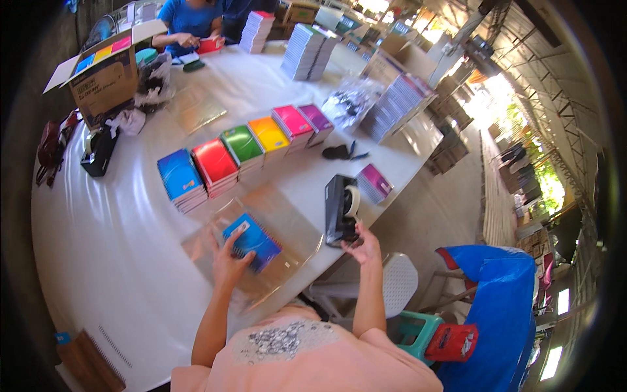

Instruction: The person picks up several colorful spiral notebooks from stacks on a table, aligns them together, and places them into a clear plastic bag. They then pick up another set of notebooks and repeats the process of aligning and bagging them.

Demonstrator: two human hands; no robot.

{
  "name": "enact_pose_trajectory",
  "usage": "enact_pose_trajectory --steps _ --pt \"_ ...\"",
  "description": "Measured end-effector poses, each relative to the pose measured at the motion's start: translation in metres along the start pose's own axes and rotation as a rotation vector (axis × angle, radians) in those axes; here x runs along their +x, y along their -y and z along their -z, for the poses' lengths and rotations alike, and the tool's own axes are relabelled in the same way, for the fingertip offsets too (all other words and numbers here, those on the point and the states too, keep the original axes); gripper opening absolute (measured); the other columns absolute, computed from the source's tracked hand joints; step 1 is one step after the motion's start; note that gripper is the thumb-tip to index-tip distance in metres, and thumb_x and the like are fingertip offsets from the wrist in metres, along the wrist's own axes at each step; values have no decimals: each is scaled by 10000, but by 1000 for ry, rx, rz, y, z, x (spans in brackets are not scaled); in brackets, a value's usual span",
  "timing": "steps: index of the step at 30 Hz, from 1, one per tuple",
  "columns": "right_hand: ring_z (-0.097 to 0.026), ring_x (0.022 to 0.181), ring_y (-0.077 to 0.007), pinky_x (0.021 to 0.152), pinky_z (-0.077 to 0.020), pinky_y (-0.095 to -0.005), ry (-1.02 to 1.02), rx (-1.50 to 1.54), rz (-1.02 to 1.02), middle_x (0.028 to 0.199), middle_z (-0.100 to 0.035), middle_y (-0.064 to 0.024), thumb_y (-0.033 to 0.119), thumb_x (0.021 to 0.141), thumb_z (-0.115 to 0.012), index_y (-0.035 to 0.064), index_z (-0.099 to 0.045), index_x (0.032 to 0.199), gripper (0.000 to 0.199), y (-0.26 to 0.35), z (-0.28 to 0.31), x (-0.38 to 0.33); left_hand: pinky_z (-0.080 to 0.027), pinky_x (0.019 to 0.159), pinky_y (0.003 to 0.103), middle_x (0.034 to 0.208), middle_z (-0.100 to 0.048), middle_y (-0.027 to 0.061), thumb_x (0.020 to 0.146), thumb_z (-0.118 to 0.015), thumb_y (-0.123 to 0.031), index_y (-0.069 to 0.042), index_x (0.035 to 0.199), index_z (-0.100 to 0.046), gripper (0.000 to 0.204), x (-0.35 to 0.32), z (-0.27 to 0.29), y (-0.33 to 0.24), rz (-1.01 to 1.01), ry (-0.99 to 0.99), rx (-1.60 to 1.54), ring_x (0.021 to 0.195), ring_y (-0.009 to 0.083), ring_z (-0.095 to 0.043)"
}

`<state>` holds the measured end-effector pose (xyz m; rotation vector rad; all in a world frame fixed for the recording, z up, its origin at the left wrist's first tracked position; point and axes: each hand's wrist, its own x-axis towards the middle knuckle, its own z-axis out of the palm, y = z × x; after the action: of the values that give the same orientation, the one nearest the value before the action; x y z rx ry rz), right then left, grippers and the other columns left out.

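1 blue spiral notebook (264, 245) lies on clear plastic (297, 238); it seems light, bendy, best held by its edges. Left hand (230, 261) rests on it, fingers spread; right hand (367, 247) nearly pinches by the tape dispenser (335, 209); I can't tell what it holds.

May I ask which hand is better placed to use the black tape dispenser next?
Likely the right hand: it is at the near end of the black tape dispenser, while the left hand rests on a blue spiral-bound notebook.
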<state>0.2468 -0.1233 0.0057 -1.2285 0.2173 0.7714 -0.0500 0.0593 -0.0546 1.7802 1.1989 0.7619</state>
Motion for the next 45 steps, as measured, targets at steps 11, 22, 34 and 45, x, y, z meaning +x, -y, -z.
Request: enact_pose_trajectory --steps 11,22,34,45 --pt "-382 1227 -286 1044 -251 -472 -443 -1361 1041 1334 -414 -108 84 688 -701 56 -586 1112 440 -52 62 -3 -472 905 395 1502 -66 194 596 -810 -284 -344 1197 -572 649 -5 9 -9 83 54 -23 1105 322 -558" --pt "-583 661 -151 660 -474 -303 1130 -1366 338 829 -667 -145 110 762 -677 108 -499 1298 564 -64 -181 -50 -479 864 437 1495 -26 225 573 -798 -372 -401 1207 -535 687 1 12 -13 154 81 14 1109 328 -557" --pt "-638 845 -335 767 -491 -415 706 -1781 700 883 -651 -216 282 630 -802 117 -234 1414 982 -72 -193 -44 -516 823 366 1480 -50 246 631 -809 -315 -302 1300 -455 757 -8 13 -13 145 103 89 881 278 -648" --pt "-391 1232 -195 1045 -307 -330 1157 -492 167 1324 -393 -97 -58 726 -675 75 -231 1375 798 -101 -142 -37 -268 1060 409 1420 -241 243 596 -826 -445 28 1395 163 1357 -58 -16 -65 -142 -252 -510 1301 319 -310"
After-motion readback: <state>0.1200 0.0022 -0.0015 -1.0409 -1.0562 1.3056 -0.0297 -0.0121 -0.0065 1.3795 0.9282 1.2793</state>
